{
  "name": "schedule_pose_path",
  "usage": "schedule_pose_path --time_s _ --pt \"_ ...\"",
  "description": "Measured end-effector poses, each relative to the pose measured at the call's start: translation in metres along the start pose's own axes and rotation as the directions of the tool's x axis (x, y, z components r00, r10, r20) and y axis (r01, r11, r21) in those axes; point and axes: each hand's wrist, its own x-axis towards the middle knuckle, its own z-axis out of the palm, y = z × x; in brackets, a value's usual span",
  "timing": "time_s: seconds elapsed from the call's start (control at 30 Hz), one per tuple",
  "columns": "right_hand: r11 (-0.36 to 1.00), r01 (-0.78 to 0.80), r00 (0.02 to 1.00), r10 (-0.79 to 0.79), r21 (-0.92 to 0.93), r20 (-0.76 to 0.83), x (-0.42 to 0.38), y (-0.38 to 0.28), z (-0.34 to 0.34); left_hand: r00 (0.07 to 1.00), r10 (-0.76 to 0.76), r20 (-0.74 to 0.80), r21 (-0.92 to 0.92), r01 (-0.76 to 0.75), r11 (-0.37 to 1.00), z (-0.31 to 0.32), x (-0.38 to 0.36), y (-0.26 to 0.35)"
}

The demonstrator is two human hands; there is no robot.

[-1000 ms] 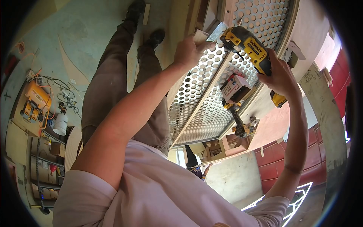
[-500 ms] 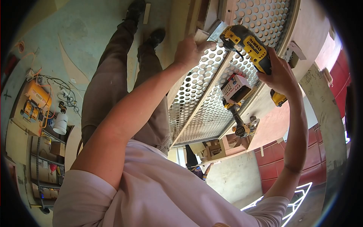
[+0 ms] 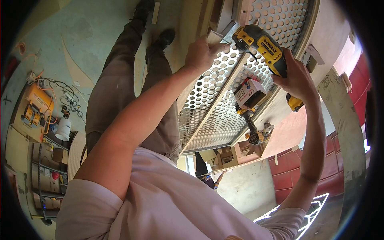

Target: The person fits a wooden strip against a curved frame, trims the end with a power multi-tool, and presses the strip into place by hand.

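My left hand is closed around a small pale wood block at the frame edge of a perforated metal panel. My right hand grips a yellow and black DeWalt oscillating multi-tool by its body, its battery beyond the wrist side. The tool's black head, with a bent lever hanging from it, is right by my left thumb. A silvery flat piece lies between the head and the block. Below the tool, an open small cardboard box sits on the panel.
A second yellow and black power tool lies near the box. Wooden strips divide the panel. On the floor side stand an orange machine, cables and a white bottle. Another person's arm shows in the background.
Both hands keep their grips and nearly the same places. The multi-tool's head has shifted very slightly.
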Motion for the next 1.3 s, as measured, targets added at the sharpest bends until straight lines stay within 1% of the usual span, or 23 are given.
schedule_pose_path --time_s 0.13,0.33,0.43,0.57,0.67,0.73,0.8,0.83,0.87,0.9,0.93,1.0,1.03,1.1,1.13,1.17,1.2,1.23,1.27,1.3 --pt "0.999 0.032 0.999 -0.032 0.012 -0.017 0.000 0.003 0.004 1.000 -0.014 0.004 0.031 0.014 0.999 0.002 0.000 -0.003" --pt "1.000 -0.016 1.000 0.015 -0.022 -0.020 0.002 -0.003 0.003 1.000 -0.005 0.003 0.040 0.005 0.999 -0.001 -0.001 0.001" --pt "1.000 0.012 1.000 -0.012 -0.012 -0.016 0.002 0.003 0.007 1.000 0.006 0.001 0.030 -0.006 1.000 0.003 -0.003 0.000" --pt "1.000 -0.004 1.000 0.004 -0.015 -0.006 0.003 0.000 0.005 1.000 -0.011 0.019 0.048 0.010 0.999 0.001 -0.001 0.000" --pt "1.000 0.013 1.000 -0.013 -0.002 -0.017 0.004 0.002 0.009 1.000 0.016 -0.003 0.026 -0.016 1.000 0.009 -0.003 -0.003" --pt "1.000 0.009 1.000 -0.009 0.001 -0.003 0.007 -0.007 0.007 1.000 -0.015 0.015 0.099 0.014 0.995 0.006 -0.001 -0.003" --pt "1.000 0.010 1.000 -0.010 0.009 -0.027 0.008 -0.012 0.007 1.000 0.019 -0.010 0.104 -0.018 0.994 0.005 0.002 -0.003" --pt "1.000 0.009 0.999 -0.008 0.015 -0.041 0.006 -0.012 0.010 0.997 0.067 -0.041 0.076 -0.064 0.995 0.009 -0.001 -0.005" --pt "0.997 -0.019 0.998 0.024 0.070 -0.063 0.003 -0.016 0.009 0.991 0.115 -0.070 0.047 -0.112 0.993 0.010 -0.003 -0.004" --pt "0.991 -0.050 0.995 0.061 0.125 -0.083 -0.001 -0.020 0.007 0.998 0.055 -0.012 0.055 -0.054 0.997 0.007 -0.003 -0.001" --pt "0.981 -0.079 0.990 0.098 0.180 -0.100 -0.004 -0.023 0.004 0.999 0.036 -0.013 0.005 -0.036 0.999 0.004 -0.005 0.004" --pt "0.924 -0.047 0.962 0.144 0.380 -0.231 -0.009 -0.002 0.020 1.000 0.005 -0.013 -0.089 -0.006 0.996 0.002 -0.009 0.013" --pt "0.879 -0.019 0.938 0.180 0.476 -0.295 -0.011 0.009 0.032 0.999 -0.036 -0.003 -0.136 0.035 0.990 0.000 -0.012 0.018" --pt "0.786 -0.062 0.864 0.351 0.615 -0.361 0.001 0.028 0.056 0.993 -0.109 0.034 -0.211 0.114 0.971 -0.003 -0.015 0.026" --pt "0.726 -0.076 0.812 0.443 0.683 -0.381 0.008 0.036 0.062 1.000 -0.029 0.009 -0.217 0.030 0.976 0.000 -0.015 0.024" --pt "0.648 -0.117 0.783 0.527 0.753 -0.331 0.018 0.038 0.062 0.998 0.055 -0.015 -0.222 -0.056 0.973 0.004 -0.015 0.018" --pt "0.569 -0.052 0.793 0.522 0.821 -0.312 0.030 0.043 0.063 0.989 0.140 -0.037 -0.225 -0.145 0.963 0.006 -0.014 0.016" --pt "0.588 -0.088 0.729 0.588 0.804 -0.350 0.048 0.056 0.073 0.981 0.187 -0.058 -0.146 -0.193 0.970 0.004 -0.014 0.019" --pt "0.547 -0.052 0.782 0.542 0.835 -0.307 0.065 0.076 0.081 0.972 0.232 -0.023 -0.040 -0.233 0.972 0.000 -0.012 0.023" --pt "0.533 -0.058 0.774 0.558 0.844 -0.299 0.086 0.090 0.091 0.962 0.274 0.016 0.069 -0.274 0.959 -0.006 -0.010 0.026"
